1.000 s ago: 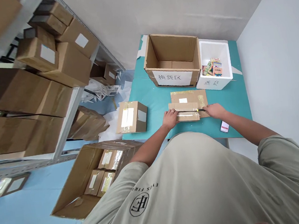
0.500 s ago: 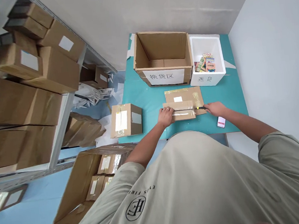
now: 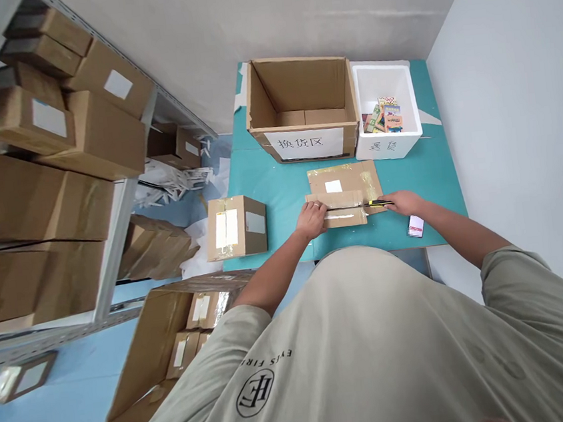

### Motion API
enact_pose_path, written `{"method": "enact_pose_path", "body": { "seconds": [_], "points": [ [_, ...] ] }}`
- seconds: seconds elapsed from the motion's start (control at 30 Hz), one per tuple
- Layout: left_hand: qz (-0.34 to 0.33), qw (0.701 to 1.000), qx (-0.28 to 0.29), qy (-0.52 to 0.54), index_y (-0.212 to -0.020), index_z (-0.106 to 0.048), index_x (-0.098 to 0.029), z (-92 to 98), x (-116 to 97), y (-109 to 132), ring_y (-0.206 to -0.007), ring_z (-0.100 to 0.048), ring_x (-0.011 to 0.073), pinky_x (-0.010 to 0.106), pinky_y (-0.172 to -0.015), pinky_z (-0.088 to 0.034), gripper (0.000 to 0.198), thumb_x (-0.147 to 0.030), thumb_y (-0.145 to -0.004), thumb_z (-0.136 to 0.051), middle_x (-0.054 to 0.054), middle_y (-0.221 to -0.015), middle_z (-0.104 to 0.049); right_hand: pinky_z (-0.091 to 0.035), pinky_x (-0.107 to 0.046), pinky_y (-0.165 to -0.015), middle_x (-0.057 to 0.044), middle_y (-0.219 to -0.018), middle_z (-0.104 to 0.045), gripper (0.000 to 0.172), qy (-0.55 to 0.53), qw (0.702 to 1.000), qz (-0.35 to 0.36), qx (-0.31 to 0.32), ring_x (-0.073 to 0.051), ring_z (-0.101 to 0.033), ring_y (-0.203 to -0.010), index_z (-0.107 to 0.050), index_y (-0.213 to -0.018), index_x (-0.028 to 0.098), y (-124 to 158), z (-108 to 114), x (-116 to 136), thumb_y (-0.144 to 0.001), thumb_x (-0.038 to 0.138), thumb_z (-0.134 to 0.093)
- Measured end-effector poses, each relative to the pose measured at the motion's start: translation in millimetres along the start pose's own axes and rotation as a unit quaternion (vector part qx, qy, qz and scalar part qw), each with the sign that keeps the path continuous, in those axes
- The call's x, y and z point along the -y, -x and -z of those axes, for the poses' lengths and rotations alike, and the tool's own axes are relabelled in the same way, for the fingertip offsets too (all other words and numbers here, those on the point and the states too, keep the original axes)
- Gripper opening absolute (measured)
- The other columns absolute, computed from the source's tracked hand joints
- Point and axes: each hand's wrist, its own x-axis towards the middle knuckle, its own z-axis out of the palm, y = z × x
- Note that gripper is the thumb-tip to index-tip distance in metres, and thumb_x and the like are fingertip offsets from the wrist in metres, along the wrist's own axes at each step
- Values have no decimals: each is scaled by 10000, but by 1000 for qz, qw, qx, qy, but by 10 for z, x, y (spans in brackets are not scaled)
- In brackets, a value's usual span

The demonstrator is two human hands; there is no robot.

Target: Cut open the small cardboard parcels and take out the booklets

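A small flat cardboard box (image 3: 344,199) with tape along its seam lies near the front edge of the teal table. My left hand (image 3: 312,219) is closed over the box's left end and holds it down. In my right hand (image 3: 404,203), the fingers are wrapped round a yellow and black box cutter (image 3: 376,203). Its front end meets the right end of the box's seam; the blade itself is too small to make out. Under and behind the box is a larger flattened cardboard piece (image 3: 351,175) with a white label and strips of tape.
A big open carton (image 3: 309,144) and a white foam box (image 3: 389,146) holding small colourful packets stand at the back. A taped carton (image 3: 257,223) sits on the left. A phone (image 3: 416,226) lies right. Shelves of cartons (image 3: 30,210) and a large open carton (image 3: 137,374) flank my left.
My right hand and the box cutter have shifted slightly, with more of the yellow handle showing. My left hand stays on the box. The whole view has moved a little.
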Motion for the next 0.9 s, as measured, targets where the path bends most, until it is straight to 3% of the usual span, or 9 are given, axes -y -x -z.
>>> {"method": "enact_pose_path", "body": {
  "seconds": [0.2,0.3,0.43,0.6,0.77,0.9],
  "points": [
    [-13,999,5,36,-1377,-728,-243,-32,50,-44,-1443,-606,446,570,-1308,-420,699,-306,-749,-1028,210,-1494,-708,-561,-323,-910,-135,-1474,-866,573,-72,997,31,23,-308,-819,-1160,-690,-1738,257,18,-8,-62,-1185,356,-578],
    [6,1000,16,17,-1412,-745,-214,-15,-37,-102,-1456,-605,472,602,-1334,-372,770,-449,-753,-1066,238,-1503,-721,-545,-303,-874,-139,-1421,-884,561,-105,994,26,28,-293,-819,-1087,-709,-1725,244,23,-38,-87,-1184,342,-595],
    [3,1000,16,4,-1454,-750,-208,31,-314,-224,-1422,-641,518,678,-1359,-261,892,-641,-741,-1068,248,-1457,-763,-527,-282,-843,-120,-1319,-907,559,-125,992,13,23,-259,-808,-973,-701,-1737,263,-21,-93,-85,-1195,380,-630],
    [-64,997,31,20,-1481,-704,-196,41,-587,-288,-1416,-663,454,554,-1204,-433,707,-468,-886,-972,242,-1497,-747,-536,-282,-843,-113,-1259,-908,536,-144,989,10,21,-227,-770,-904,-733,-1700,256,24,-127,-62,-1181,366,-653],
    [-73,996,38,30,-1495,-671,-219,-6,-553,-202,-1418,-653,435,528,-1178,-459,632,-419,-944,-908,214,-1504,-737,-549,-266,-725,-47,-960,-845,572,-239,966,-57,84,-169,-670,-681,-673,-1753,275,164,-190,-74,-1213,456,-616],
    [-89,995,38,24,-1464,-673,-214,-49,-513,-157,-1417,-653,440,528,-1176,-447,602,-407,-946,-910,216,-1478,-739,-542,-245,-640,-5,-866,-780,626,-280,951,-73,109,-146,-609,-589,-600,-1809,324,121,-274,-5,-1221,539,-599]
  ]
}}
